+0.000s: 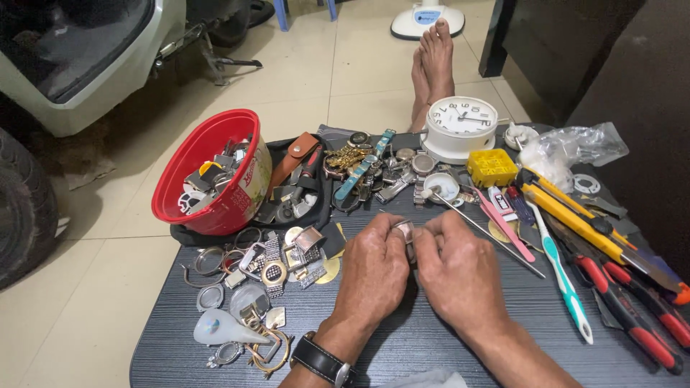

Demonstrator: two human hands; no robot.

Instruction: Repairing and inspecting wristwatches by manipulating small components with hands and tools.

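- My left hand (374, 267) and my right hand (454, 267) meet at the middle of the dark wood-grain surface (402, 345), knuckles toward the camera.
- Grip state: the fingers of both hands are closed together on one small round silver metal watch part (404, 231). It sits between my fingertips, raised just above the surface. Only its upper rim shows, so I cannot tell whether it is a case, a bezel or a back.
- My left wrist carries a black-strapped wristwatch (323, 359).
- Progress, as a judgement: the part is picked up and being worked by fingertips alone. No tool is in either hand, so any tool step looks not yet begun. Many parts lie unsorted, so much appears left.
- Left of my hands: a loose spread of round metal rings, watch cases and bracelet links (266, 269), and a red plastic bowl (188, 169) tipped on its side, holding more parts.
- Beyond my hands: a heap of wristwatches and straps (366, 172), and a white round-faced table clock (460, 126).
- Right of my hands: a small yellow plastic box (491, 167), a thin metal rod (489, 233), a toothbrush with a teal and white handle (564, 280), a yellow utility knife (575, 215) and red-handled pliers (632, 316).
- All these tools lie apart from my right hand, untouched.
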